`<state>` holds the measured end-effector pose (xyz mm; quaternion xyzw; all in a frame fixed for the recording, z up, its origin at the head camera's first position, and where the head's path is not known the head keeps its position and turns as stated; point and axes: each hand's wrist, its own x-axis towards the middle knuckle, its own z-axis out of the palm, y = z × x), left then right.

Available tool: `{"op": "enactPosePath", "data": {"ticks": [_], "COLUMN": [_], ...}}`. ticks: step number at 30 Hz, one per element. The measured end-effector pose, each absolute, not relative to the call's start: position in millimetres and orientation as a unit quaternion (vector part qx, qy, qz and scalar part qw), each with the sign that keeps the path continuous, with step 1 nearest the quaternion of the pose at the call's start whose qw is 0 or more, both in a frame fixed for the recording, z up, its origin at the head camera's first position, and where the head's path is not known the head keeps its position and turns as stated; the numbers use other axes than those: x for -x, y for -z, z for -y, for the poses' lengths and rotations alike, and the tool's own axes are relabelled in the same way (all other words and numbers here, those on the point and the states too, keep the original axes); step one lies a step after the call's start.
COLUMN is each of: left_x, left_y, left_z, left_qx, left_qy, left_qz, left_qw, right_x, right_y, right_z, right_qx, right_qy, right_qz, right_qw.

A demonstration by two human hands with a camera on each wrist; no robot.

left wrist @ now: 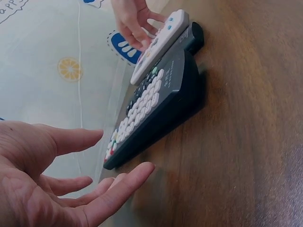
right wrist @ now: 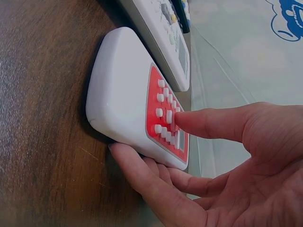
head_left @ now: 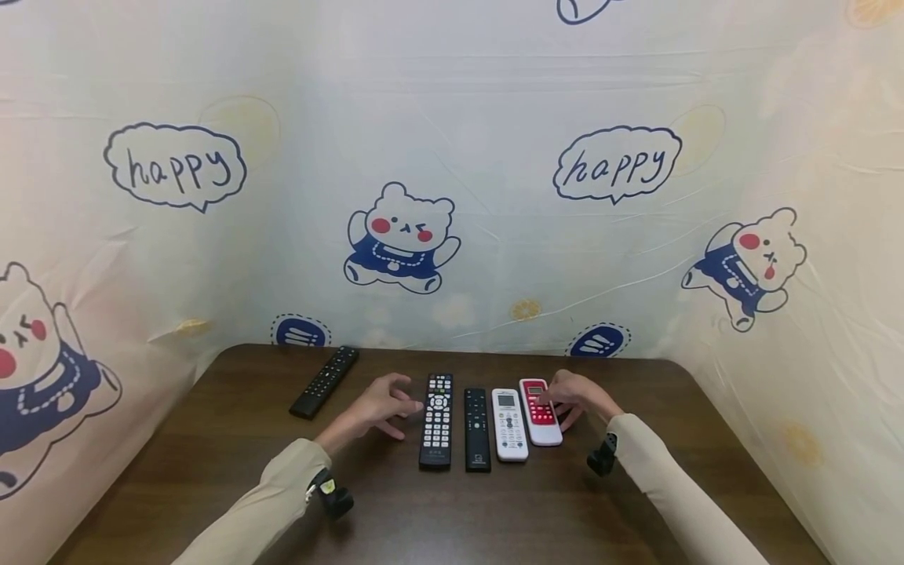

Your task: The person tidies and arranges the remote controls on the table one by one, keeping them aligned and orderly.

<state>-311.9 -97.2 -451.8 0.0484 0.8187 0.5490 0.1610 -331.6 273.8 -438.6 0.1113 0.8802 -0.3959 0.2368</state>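
My left hand (head_left: 381, 404) is just left of the large black remote control with white buttons (head_left: 437, 424), its thumb and fingers spread around nothing. In the left wrist view the fingertips (left wrist: 144, 170) come close to that remote's far end. At the right end of the row, my right hand (head_left: 577, 392) grips a white remote control with a red button panel (head_left: 544, 428). The right wrist view shows the thumb (right wrist: 208, 124) on its buttons and the other fingers along its side edge. This remote lies on the table.
Between the hands lie a slim black remote (head_left: 477, 439) and a white remote with a small screen (head_left: 510, 431), roughly parallel. Another black remote (head_left: 325, 382) lies slanted at the back left of the brown wooden table (head_left: 452, 518). A patterned cloth (head_left: 494, 275) hangs behind the table.
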Motion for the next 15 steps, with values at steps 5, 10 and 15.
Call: {"op": "enactPosePath", "data": {"ticks": [5, 10, 15], "left_x": [315, 317, 320], "left_y": [449, 447, 445], "left_z": [103, 111, 117], "left_qx": [-0.050, -0.056, -0.054], "left_qy": [-0.553, -0.550, -0.552], "left_qz": [-0.818, -0.822, -0.821], "left_qw": [0.148, 0.141, 0.139], "right_x": [332, 331, 331], "right_y": [442, 441, 440], "right_z": [-274, -272, -272], "right_qx": [-0.110, -0.107, -0.102], "right_qy": [0.394, 0.395, 0.393], "right_qz": [-0.883, -0.885, -0.887], "right_qw": [0.228, 0.222, 0.220]}}
